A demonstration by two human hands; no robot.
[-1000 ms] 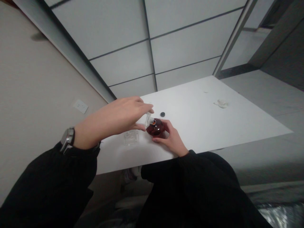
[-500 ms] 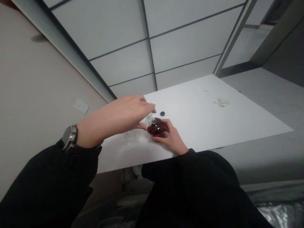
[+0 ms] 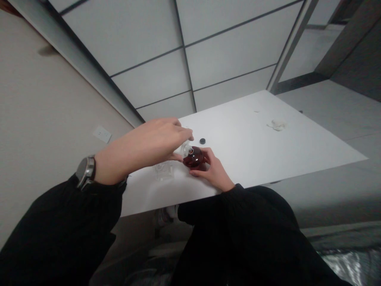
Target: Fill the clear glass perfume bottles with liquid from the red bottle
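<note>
My right hand (image 3: 212,170) is closed around a dark red-brown bottle (image 3: 195,158) from its right side, low over the white table. A clear bottle (image 3: 186,148) is in my left hand (image 3: 166,139), gripped from above and tilted so its neck meets the mouth of the brown bottle. My palm and fingers hide most of the clear bottle. A small black cap (image 3: 203,141) lies on the table just beyond the brown bottle. Below my left hand stands a clear, square-looking container (image 3: 164,171), partly covered by the hand.
The white table (image 3: 238,135) carries a crumpled pale scrap (image 3: 277,125) and a tiny bit (image 3: 256,111) toward the far right. Behind it rises a panelled sliding door (image 3: 149,47). A wall with a socket (image 3: 102,134) is at left. The table's near edge is close to my legs.
Both hands keep their hold, with the clear bottle still at the brown bottle's mouth. The view has shifted slightly; otherwise little differs.
</note>
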